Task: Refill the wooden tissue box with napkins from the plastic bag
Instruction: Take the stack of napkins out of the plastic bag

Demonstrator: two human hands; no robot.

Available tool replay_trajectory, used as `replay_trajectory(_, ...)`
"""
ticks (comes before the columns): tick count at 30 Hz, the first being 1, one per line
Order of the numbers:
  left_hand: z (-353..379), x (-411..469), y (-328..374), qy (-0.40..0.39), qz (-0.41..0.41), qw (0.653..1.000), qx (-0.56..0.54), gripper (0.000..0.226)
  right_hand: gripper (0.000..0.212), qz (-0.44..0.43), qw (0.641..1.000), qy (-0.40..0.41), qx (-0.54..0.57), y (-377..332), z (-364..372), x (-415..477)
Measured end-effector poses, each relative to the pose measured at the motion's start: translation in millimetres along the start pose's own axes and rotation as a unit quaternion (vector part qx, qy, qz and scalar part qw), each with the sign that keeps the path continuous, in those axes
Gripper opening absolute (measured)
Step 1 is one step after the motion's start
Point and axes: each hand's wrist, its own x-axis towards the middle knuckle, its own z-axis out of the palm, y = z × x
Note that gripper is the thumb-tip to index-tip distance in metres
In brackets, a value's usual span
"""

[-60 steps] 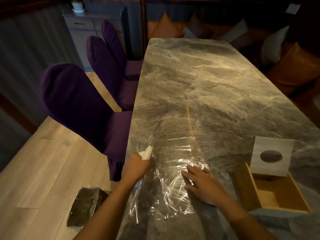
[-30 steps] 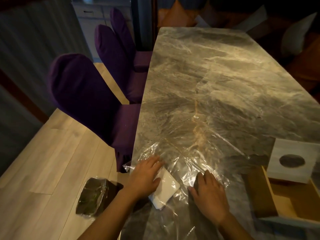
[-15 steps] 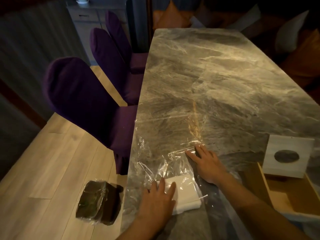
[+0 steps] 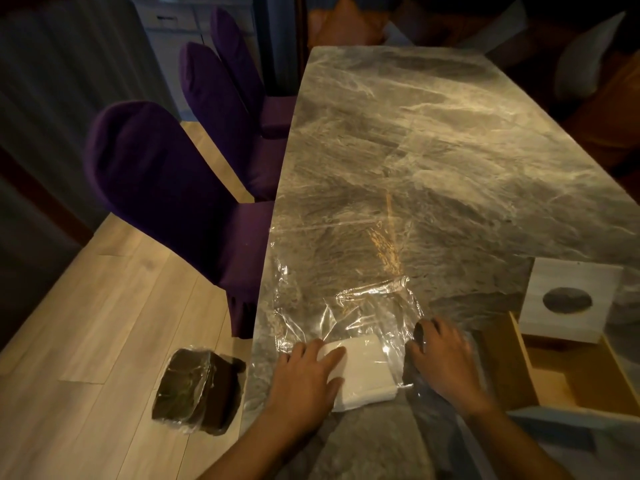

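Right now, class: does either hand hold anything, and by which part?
Nothing is gripped. The left hand rests flat on the napkin stack's left edge; the right hand presses the plastic bag beside it.

On the marble surface (image 4: 433, 140) there was one clear plastic bag (image 4: 346, 306), one stack of white napkins (image 4: 363, 370) and one open wooden box (image 4: 571, 372) with one lid (image 4: 568, 299). Two hands worked there. Left of the surface stood three purple chairs (image 4: 162, 181), and one wrapped dark bundle (image 4: 197, 389) lay on the floor.

Lower centre of frame: left hand (image 4: 304, 379) lies flat on white folded napkin stack (image 4: 363, 368) inside clear crinkled plastic bag (image 4: 349, 306); right hand (image 4: 445, 358) presses the bag beside it on the grey marble table (image 4: 415, 150)
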Motion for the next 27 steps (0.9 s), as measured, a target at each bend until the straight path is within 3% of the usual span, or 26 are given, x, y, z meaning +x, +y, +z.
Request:
replay_trajectory(6,-1.4,0.8,-4.3,0.040,-0.032,0.991,-0.127,0.044,0.055,0.093,0.993,-0.017,0.071,2.5,-6.9,-25.6)
replay_trajectory(11,-2.6,-15.1,-3.6,0.072,-0.185,0.976,-0.088,0.053,0.043,0.163,0.967,-0.056,0.188,8.0,-1.8,-29.3)
replay_trajectory(15,-4.0,-23.8,-8.1,0.077,-0.255,0.958,-0.103,0.069,0.022,0.152,0.959,-0.063,0.231,11.0,2.3,-30.4)
replay_trajectory(18,-3.0,-24.1,-12.2,0.073,-0.273,0.948,-0.144,0.074,0.040,0.140,0.960,-0.065,0.235,13.0,4.5,-32.7)
replay_trajectory(20,-3.8,-23.7,-14.6,0.060,-0.286,0.941,-0.171,0.074,0.041,0.131,0.959,-0.067,0.241,13.6,5.6,-34.4)
replay_trajectory(22,-6.2,-21.9,-16.9,0.035,-0.294,0.939,-0.172,0.066,0.037,0.124,0.959,-0.074,0.245,13.3,5.4,-35.9)
replay_trajectory(24,-8.7,-20.4,-19.1,0.003,-0.289,0.937,-0.198,0.042,0.032,0.128,0.950,-0.086,0.270,13.8,5.4,-36.6)
replay_trajectory(27,-7.9,-17.7,-26.3,-0.023,-0.276,0.910,-0.308,0.033,0.024,0.159,0.904,-0.094,0.385,17.1,6.8,-40.8)
